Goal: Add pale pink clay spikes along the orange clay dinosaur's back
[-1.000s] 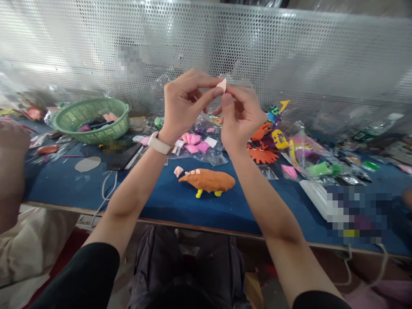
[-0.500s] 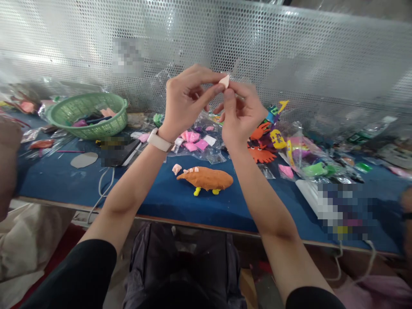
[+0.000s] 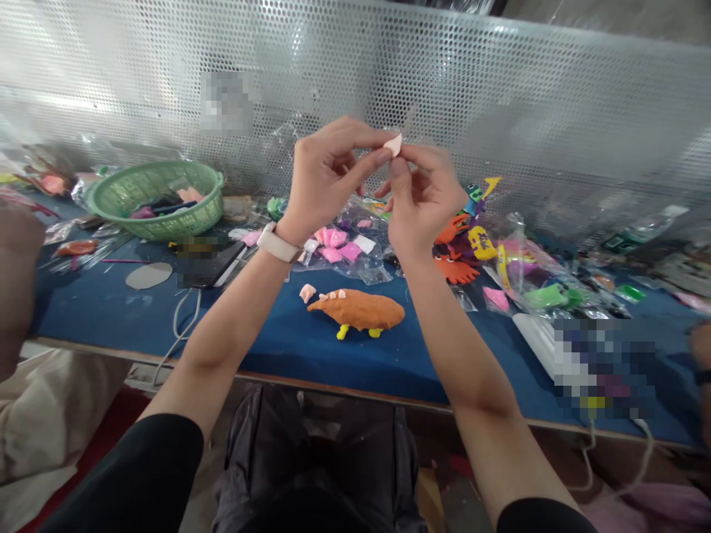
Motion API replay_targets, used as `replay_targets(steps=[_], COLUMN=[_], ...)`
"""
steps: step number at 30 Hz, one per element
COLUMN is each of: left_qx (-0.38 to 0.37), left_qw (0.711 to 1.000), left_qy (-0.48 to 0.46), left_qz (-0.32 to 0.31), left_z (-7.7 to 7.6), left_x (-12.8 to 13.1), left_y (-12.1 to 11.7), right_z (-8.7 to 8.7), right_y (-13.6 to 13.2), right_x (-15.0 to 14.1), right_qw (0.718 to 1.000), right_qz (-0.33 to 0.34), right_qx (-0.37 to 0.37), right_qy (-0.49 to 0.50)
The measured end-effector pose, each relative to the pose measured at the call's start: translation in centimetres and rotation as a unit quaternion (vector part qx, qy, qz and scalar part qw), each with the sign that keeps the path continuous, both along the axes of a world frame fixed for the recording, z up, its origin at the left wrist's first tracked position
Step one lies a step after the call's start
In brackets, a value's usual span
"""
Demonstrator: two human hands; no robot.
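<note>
Between the fingertips of both hands, raised above the table, is a small pale pink piece of modelling clay [image 3: 394, 145] with a pointed tip. My left hand [image 3: 336, 166], with a light watch band at the wrist, pinches it from the left. From the other side my right hand [image 3: 425, 192] pinches it between thumb and index finger. Below them an orange clay animal figure [image 3: 364, 309] lies on the blue tabletop, with yellow feet and several small pink bits along its upper left edge. Just left of its narrow end sits a lump of pink clay [image 3: 307, 293].
A green basket [image 3: 161, 226] stands at the back left, near a dark phone-like device [image 3: 208, 268] with a cable. Pink clay pieces [image 3: 332, 238] lie on plastic behind the figure. To the right are an orange clay crab [image 3: 456, 268] and plastic packets. Another person's arm [image 3: 16, 274] is at far left.
Both hands still pinch the pink clay piece, with hardly any finger motion. The whole view has shifted slightly, so everything appears a little further right and lower.
</note>
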State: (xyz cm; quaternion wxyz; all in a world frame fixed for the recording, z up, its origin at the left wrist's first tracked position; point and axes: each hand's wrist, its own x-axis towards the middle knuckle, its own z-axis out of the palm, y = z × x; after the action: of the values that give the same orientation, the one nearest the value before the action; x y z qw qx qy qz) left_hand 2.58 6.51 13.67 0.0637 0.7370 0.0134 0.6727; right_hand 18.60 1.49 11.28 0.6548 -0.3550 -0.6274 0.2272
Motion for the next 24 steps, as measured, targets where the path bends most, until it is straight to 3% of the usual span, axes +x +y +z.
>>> replay_targets(steps=[6,12,20,24], left_qx=[0.013,0.059,-0.014,-0.016], left_qw=[1.0,0.997,0.991,0.992], left_qy=[-0.008,-0.003,0.014,0.025], left_qz=[0.021,0.044,0.135,0.123], left_z=[0.1,0.3,0.5,0.6], left_x=[0.0,-0.2,-0.2,-0.4], left_y=[-0.3,-0.7,-2.5,-2.2], right_z=[1.5,-0.9,-1.7,-1.4], right_y=[0.1,0.5,3.6,3.7], right_x=[1.6,-1.2,-0.9,-0.2], right_qw=[0.993,0.99,0.968,0.963], right_qz=[0.067,-0.093,-0.124,-0.135], right_qx=[-0.04,0.109,0.216,0.222], right_qy=[-0.091,0.009,-0.042,-0.073])
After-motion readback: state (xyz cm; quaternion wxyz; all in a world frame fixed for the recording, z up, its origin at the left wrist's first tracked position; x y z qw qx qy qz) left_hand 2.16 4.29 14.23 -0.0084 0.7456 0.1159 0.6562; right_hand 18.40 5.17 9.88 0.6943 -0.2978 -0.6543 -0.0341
